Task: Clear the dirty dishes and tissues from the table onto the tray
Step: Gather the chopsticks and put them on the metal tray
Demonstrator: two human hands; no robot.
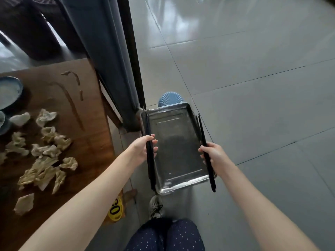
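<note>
A steel tray (pixel 181 185) is seen low in the middle of the view, with its long sides running away from the person and its bare bottom showing. A blue ribbed stool (pixel 170 98) is visible just beyond the tray's far end. The tray appears to be carried by it, though the contact is hidden beneath the metal.

A bundle of black chopsticks (pixel 150 169) is gripped by the left hand (pixel 143 148), whose fingers are curled round the sticks above the tray's left rim. A second set of black chopsticks (pixel 210 174) is held the same way by the right hand (pixel 214 154), over the tray's right rim. Both bundles are laid roughly parallel to the tray's long sides, and both hands are closed firmly round them.

Left of the tray a wooden counter (pixel 87 138) is seen. Many crumpled, stained tissues (pixel 45 156) are scattered across it, well apart from the tray. Farther left still, a blue dish (pixel 9 93) is cut off by the picture's edge. A brown smear (pixel 72 104) is drawn across the counter between the tissues and the tray. A yellow numbered tag (pixel 116 209) is fixed near the counter's corner, left of the tray's near end. A grey shoe (pixel 155 205) is planted on the tiled floor (pixel 253 87) just before that near end.
</note>
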